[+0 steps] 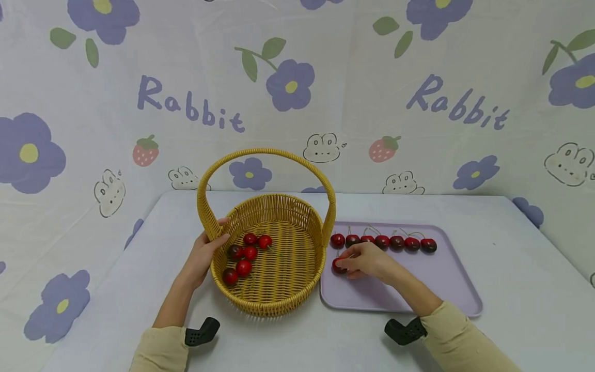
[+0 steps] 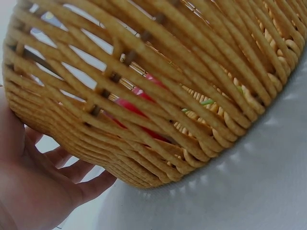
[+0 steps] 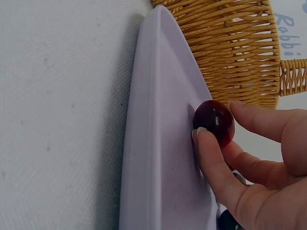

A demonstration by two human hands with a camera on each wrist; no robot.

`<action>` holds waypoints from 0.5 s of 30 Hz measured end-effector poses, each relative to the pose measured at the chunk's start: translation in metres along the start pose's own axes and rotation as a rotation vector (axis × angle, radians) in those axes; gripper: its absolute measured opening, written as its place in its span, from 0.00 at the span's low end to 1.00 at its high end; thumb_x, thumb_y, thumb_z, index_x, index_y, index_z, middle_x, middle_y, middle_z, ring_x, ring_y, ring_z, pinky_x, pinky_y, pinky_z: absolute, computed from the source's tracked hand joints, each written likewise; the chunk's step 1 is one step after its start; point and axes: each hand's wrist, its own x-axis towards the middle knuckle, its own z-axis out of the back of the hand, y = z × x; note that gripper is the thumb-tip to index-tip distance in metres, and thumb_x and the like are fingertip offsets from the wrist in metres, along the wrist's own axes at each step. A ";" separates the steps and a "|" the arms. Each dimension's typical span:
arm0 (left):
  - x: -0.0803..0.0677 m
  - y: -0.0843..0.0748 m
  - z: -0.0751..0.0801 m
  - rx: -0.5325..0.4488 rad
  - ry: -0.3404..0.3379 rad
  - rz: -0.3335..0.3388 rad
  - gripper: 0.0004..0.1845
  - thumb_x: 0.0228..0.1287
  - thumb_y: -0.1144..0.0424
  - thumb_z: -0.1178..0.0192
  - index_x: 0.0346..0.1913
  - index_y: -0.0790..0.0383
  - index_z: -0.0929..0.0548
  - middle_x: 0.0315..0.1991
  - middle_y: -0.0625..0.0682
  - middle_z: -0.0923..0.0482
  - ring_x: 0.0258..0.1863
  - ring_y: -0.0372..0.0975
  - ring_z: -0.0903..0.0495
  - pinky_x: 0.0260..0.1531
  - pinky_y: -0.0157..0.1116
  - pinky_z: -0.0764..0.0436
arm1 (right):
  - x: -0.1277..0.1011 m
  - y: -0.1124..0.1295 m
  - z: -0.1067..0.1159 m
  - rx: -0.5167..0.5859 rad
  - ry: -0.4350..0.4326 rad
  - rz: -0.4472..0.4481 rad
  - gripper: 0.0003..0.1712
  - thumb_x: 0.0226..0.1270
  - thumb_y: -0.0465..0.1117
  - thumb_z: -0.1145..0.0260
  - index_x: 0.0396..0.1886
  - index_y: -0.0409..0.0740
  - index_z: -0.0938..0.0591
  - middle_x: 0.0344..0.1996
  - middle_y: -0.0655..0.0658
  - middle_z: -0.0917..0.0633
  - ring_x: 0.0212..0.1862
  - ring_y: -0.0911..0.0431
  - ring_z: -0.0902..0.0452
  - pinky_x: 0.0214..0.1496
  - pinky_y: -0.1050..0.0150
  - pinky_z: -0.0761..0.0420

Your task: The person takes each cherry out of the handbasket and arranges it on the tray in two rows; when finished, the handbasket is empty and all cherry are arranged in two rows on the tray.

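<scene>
On the table (image 1: 511, 289) the basket (image 1: 279, 289), with six cherries (image 1: 244, 267) in its left half, stands just left of the tray (image 1: 441, 284), along whose far edge seven cherries (image 1: 382, 241) lie in a row.

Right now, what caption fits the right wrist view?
Right hand pinches a dark red cherry on the lilac tray beside the wicker basket.

backdrop and table
printed cloth (image 1: 353, 103) behind — purple flowers, rabbits, strawberries, "rabbit" lettering; pale grey table (image 1: 520, 289), even light.
</scene>
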 end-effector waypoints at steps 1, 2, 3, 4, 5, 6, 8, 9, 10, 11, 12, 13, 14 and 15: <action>0.000 0.000 0.000 0.000 0.001 -0.002 0.26 0.74 0.62 0.53 0.72 0.60 0.42 0.68 0.61 0.41 0.67 0.51 0.43 0.65 0.53 0.49 | 0.000 0.000 0.000 0.001 0.001 0.003 0.14 0.63 0.36 0.33 0.43 0.29 0.21 0.34 0.41 0.17 0.34 0.53 0.18 0.37 0.60 0.18; 0.000 0.000 0.000 0.001 0.001 -0.004 0.26 0.74 0.62 0.53 0.72 0.60 0.42 0.68 0.61 0.41 0.67 0.51 0.42 0.65 0.53 0.49 | 0.000 0.000 0.000 0.001 0.002 0.006 0.14 0.64 0.36 0.34 0.43 0.29 0.21 0.34 0.41 0.17 0.34 0.52 0.18 0.37 0.60 0.18; 0.000 0.000 0.000 0.001 0.001 -0.006 0.26 0.74 0.62 0.53 0.71 0.60 0.42 0.68 0.61 0.41 0.67 0.51 0.42 0.65 0.53 0.49 | 0.000 0.000 0.001 0.002 0.004 0.008 0.14 0.64 0.36 0.34 0.43 0.28 0.21 0.35 0.41 0.17 0.34 0.52 0.18 0.37 0.59 0.18; 0.000 0.000 0.000 -0.001 0.000 -0.007 0.26 0.74 0.63 0.53 0.71 0.60 0.42 0.68 0.61 0.41 0.66 0.51 0.42 0.65 0.53 0.48 | 0.000 0.000 0.001 0.000 0.007 0.010 0.14 0.64 0.36 0.34 0.44 0.28 0.21 0.35 0.41 0.17 0.34 0.52 0.18 0.38 0.59 0.18; 0.000 0.000 0.000 -0.001 0.000 -0.007 0.26 0.74 0.63 0.52 0.71 0.60 0.41 0.68 0.62 0.41 0.66 0.51 0.42 0.65 0.53 0.48 | 0.000 0.000 0.002 -0.002 0.007 0.010 0.15 0.65 0.37 0.34 0.44 0.29 0.21 0.35 0.41 0.17 0.34 0.52 0.18 0.37 0.59 0.18; 0.000 0.000 0.000 -0.001 -0.001 -0.007 0.26 0.74 0.63 0.52 0.71 0.60 0.41 0.68 0.61 0.41 0.66 0.51 0.42 0.65 0.53 0.48 | 0.000 0.000 0.002 -0.003 0.008 0.011 0.15 0.65 0.37 0.34 0.44 0.29 0.21 0.35 0.41 0.17 0.34 0.52 0.18 0.37 0.59 0.18; 0.000 0.000 0.001 -0.003 -0.001 -0.005 0.26 0.74 0.63 0.52 0.71 0.60 0.41 0.68 0.61 0.41 0.66 0.51 0.42 0.65 0.53 0.48 | 0.000 0.000 0.003 -0.004 0.011 0.009 0.15 0.65 0.38 0.34 0.45 0.29 0.21 0.34 0.42 0.16 0.33 0.52 0.19 0.36 0.59 0.18; 0.000 0.000 0.001 -0.005 0.000 -0.004 0.26 0.74 0.63 0.52 0.71 0.60 0.41 0.68 0.61 0.41 0.66 0.51 0.42 0.65 0.53 0.48 | 0.000 0.000 0.003 -0.009 0.012 0.009 0.16 0.65 0.38 0.34 0.45 0.29 0.21 0.34 0.42 0.16 0.33 0.53 0.19 0.36 0.59 0.18; 0.000 0.000 0.001 -0.007 0.001 -0.004 0.26 0.74 0.63 0.52 0.71 0.60 0.41 0.68 0.62 0.41 0.66 0.51 0.42 0.65 0.53 0.48 | 0.000 0.000 0.004 -0.015 0.014 0.010 0.16 0.65 0.39 0.34 0.45 0.30 0.21 0.34 0.42 0.16 0.32 0.53 0.19 0.36 0.59 0.18; 0.000 0.001 0.001 -0.007 0.002 -0.003 0.26 0.74 0.63 0.52 0.71 0.60 0.41 0.68 0.62 0.41 0.66 0.51 0.42 0.65 0.53 0.48 | -0.001 0.000 0.004 -0.021 0.011 0.009 0.16 0.65 0.39 0.34 0.44 0.30 0.21 0.33 0.43 0.16 0.32 0.53 0.19 0.35 0.59 0.18; 0.000 0.001 0.001 -0.008 0.004 -0.003 0.26 0.74 0.63 0.52 0.71 0.60 0.41 0.68 0.62 0.41 0.66 0.51 0.42 0.65 0.53 0.49 | -0.001 0.000 0.004 -0.029 0.009 0.007 0.16 0.65 0.40 0.34 0.44 0.31 0.21 0.33 0.43 0.16 0.32 0.53 0.19 0.35 0.59 0.18; 0.000 0.001 0.001 -0.009 0.005 -0.004 0.26 0.74 0.63 0.52 0.71 0.60 0.41 0.68 0.62 0.41 0.66 0.51 0.42 0.65 0.53 0.49 | -0.002 0.001 0.005 -0.036 0.004 0.005 0.16 0.65 0.41 0.34 0.44 0.32 0.21 0.32 0.43 0.16 0.32 0.53 0.19 0.35 0.59 0.18; 0.000 0.001 0.001 -0.009 0.006 -0.004 0.26 0.74 0.63 0.52 0.72 0.60 0.41 0.68 0.62 0.41 0.66 0.51 0.42 0.65 0.53 0.49 | -0.002 0.001 0.006 -0.045 0.000 0.003 0.17 0.65 0.42 0.34 0.45 0.32 0.20 0.32 0.43 0.16 0.33 0.53 0.19 0.34 0.59 0.18; 0.000 0.001 0.001 -0.009 0.006 -0.004 0.26 0.74 0.63 0.52 0.72 0.60 0.41 0.68 0.62 0.41 0.66 0.51 0.42 0.65 0.53 0.49 | -0.003 0.002 0.007 -0.050 -0.010 -0.004 0.17 0.64 0.43 0.34 0.44 0.33 0.20 0.32 0.43 0.16 0.33 0.53 0.20 0.34 0.59 0.18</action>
